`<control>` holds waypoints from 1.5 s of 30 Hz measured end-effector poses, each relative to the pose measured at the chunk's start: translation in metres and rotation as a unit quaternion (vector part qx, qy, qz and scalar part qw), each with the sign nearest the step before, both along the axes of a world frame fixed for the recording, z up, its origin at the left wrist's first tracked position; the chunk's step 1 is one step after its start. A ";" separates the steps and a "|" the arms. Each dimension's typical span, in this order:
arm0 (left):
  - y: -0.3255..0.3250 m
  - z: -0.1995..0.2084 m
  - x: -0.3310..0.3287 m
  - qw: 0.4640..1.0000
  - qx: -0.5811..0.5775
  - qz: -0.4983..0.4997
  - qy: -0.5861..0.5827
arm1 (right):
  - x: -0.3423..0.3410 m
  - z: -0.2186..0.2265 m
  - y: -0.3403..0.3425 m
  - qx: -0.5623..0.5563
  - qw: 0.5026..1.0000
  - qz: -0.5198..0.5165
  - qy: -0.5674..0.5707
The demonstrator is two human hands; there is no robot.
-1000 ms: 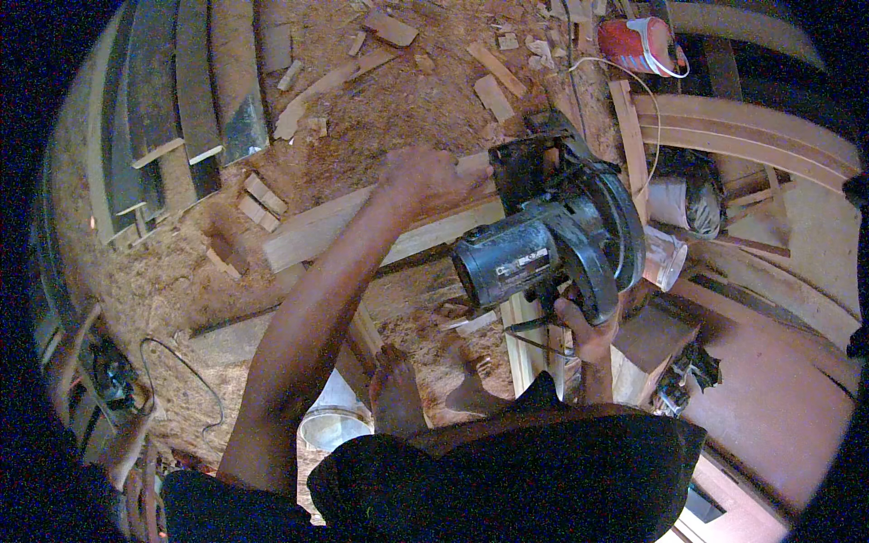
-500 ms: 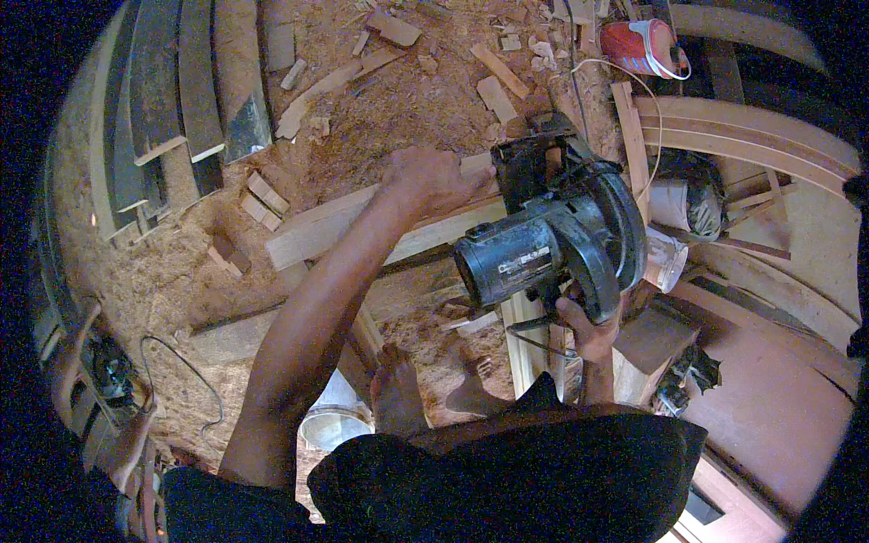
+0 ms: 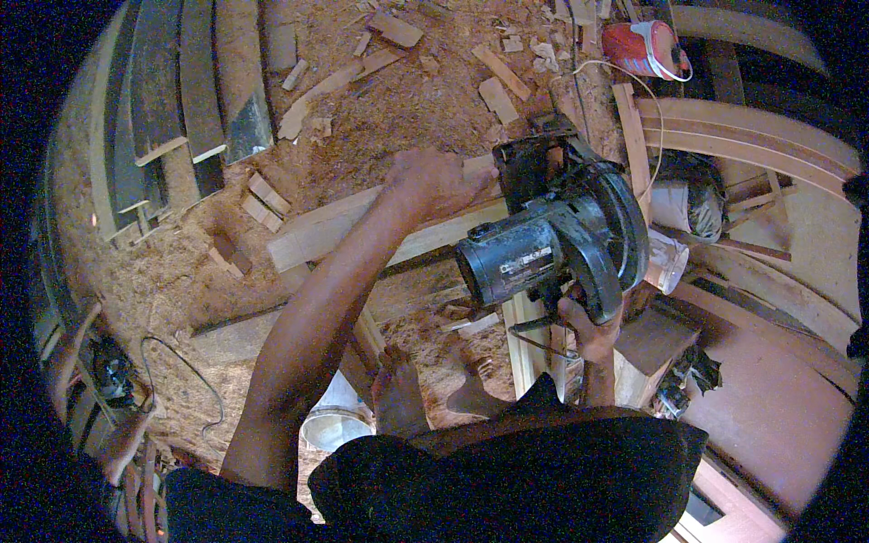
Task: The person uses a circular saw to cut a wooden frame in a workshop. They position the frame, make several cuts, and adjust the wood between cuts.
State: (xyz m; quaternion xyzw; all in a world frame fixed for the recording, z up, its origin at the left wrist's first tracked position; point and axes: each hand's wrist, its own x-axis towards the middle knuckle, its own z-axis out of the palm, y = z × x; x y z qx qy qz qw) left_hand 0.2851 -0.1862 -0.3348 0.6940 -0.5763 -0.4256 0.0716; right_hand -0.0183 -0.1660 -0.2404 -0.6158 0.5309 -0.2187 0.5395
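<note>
A dark circular saw (image 3: 520,258) rests at the right end of a pale wooden board (image 3: 317,237), tilted across it. My right hand (image 3: 593,328) is closed round the saw's rear handle, its fingers partly hidden behind the grip. My left hand (image 3: 433,181) presses on the board just left of the saw's base plate, fingers curled over the wood and the thumb side near the plate. The blade and the cut line are hidden under the saw. Below the board, my bare feet (image 3: 398,391) stand among the sawdust.
Long planks (image 3: 186,86) lie stacked at the far left, and offcuts (image 3: 396,29) are scattered over the sawdust. A red bucket (image 3: 638,47) stands at the far right, a white bucket (image 3: 337,423) near my feet. At the left edge, another person's hand (image 3: 127,439) is beside a dark power tool (image 3: 113,378).
</note>
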 end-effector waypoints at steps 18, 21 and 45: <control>-0.005 -0.009 -0.002 0.999 0.048 -0.009 0.000 | 0.003 -0.001 0.002 -0.032 0.999 -0.010 0.013; -0.004 -0.011 -0.001 0.999 0.039 -0.002 0.015 | 0.003 -0.003 0.000 -0.074 0.997 0.011 0.030; -0.004 -0.012 0.001 0.999 0.033 0.001 0.007 | 0.018 0.012 0.004 -0.084 0.986 -0.023 0.144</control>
